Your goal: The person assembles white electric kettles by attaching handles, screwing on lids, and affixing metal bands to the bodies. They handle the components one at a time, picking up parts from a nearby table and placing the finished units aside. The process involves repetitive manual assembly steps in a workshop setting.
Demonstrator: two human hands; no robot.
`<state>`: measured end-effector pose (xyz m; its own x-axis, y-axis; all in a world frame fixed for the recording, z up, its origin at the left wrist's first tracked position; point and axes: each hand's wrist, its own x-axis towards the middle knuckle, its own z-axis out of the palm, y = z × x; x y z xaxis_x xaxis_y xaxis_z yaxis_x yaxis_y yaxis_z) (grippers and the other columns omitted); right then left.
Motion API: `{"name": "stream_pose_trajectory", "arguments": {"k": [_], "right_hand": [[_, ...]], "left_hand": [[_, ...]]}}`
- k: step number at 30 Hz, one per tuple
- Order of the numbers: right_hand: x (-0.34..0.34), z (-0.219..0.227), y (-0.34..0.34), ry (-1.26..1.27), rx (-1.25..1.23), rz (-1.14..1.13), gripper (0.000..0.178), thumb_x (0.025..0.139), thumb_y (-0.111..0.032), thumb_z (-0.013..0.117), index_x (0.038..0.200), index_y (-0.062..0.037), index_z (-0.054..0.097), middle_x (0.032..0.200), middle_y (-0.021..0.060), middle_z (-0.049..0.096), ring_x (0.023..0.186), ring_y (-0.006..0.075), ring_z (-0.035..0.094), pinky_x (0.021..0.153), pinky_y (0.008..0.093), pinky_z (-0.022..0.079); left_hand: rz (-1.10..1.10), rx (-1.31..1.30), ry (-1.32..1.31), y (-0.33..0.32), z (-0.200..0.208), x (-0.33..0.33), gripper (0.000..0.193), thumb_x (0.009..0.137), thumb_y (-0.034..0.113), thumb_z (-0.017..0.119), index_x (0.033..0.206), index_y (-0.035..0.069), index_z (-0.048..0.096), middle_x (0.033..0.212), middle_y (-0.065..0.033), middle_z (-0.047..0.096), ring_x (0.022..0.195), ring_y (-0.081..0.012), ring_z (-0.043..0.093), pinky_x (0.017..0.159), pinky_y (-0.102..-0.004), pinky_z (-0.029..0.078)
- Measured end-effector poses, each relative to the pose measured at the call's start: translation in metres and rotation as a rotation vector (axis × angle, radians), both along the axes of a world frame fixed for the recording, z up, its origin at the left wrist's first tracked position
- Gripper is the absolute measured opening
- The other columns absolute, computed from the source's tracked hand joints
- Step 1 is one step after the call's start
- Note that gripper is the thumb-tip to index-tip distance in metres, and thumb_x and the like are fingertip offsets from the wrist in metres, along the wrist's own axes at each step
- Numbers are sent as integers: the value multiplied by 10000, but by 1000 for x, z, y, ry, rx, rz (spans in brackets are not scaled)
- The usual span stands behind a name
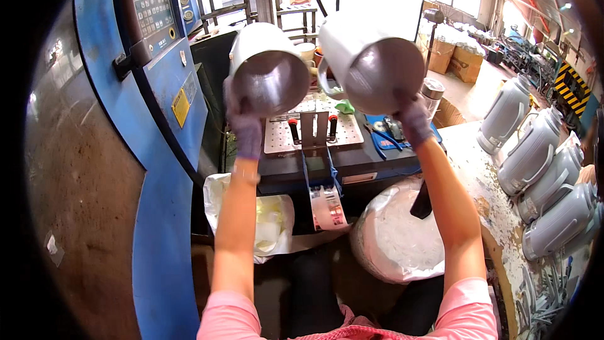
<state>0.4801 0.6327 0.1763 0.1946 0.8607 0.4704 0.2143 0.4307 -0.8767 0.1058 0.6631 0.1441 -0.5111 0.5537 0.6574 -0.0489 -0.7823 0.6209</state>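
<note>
Step in hand, as judged: visual check of two jug shells, held up side by side with open ends turned toward the camera.

Left hand [244, 127], gloved: grip closed on the lower rim of the left white jug shell [267, 66]; shell is raised well above the worktop [377, 164], bare metal interior visible. No handle is seen on this one from this angle.

Right hand [414, 119], gloved: grip closed on the lower rim of the right white jug shell [371, 56]; a handle is seen on its left side. Interior also bare metal; no dents or marks can be made out, pic too blurred for fine detail.

Both shells are held apart, not touching, approx. over the perforated fixture plate [313, 129] at the worktop's middle. Two red-tipped pins and a metal bracket stand on the plate. Pliers [382, 135] lie on a blue mat toward the worktop's right edge.

A row of finished grey-white jugs [535, 151] lies on the side bench at right. A blue machine cabinet [167, 88] stands at left. Plastic-lined bags sit below the worktop's front edge.

Next move, as judged: one shell would need lowering onto the fixture, open end squared to the pins; the other hand must keep its shell clear meanwhile. Rim-only hold is thin; slip risk noted.
</note>
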Motion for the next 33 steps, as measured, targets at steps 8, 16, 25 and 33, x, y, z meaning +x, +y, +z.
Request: {"name": "stream_pose_trajectory", "arguments": {"k": [8,16,25,33], "right_hand": [[-84,-9,107,-543,-24,-134,432,925,-304,527,1306,-124,619,1152,293,667,1147,418,629,992,479,489],[-83,4,38,-847,184,-263,806,904,-554,644,1439,14,444,1351,265,560,1171,428,616,1020,493,481],[-27,-112,-256,488,-311,860,884,958,-385,638,1619,-100,126,1531,157,379,1352,250,471,1113,381,405],[34,-121,-369,-74,-470,803,971,816,-390,802,1587,-97,288,1519,170,441,1401,283,429,1179,384,321]], "left_hand": [[885,-274,850,-275,-79,-44,337,970,189,602,1229,-23,637,1147,-169,695,1055,-295,654,886,-418,523],[143,-434,419,-388,-84,15,404,909,243,706,1207,-26,667,1222,-186,658,1126,-301,624,954,-414,489],[-715,-331,597,-373,-62,15,504,841,304,806,1201,-29,693,1338,-215,611,1217,-338,587,1066,-434,439],[-1026,-456,213,-318,-56,134,1225,707,784,699,1539,-25,303,1441,-247,486,1322,-352,495,1099,-484,426]]}}
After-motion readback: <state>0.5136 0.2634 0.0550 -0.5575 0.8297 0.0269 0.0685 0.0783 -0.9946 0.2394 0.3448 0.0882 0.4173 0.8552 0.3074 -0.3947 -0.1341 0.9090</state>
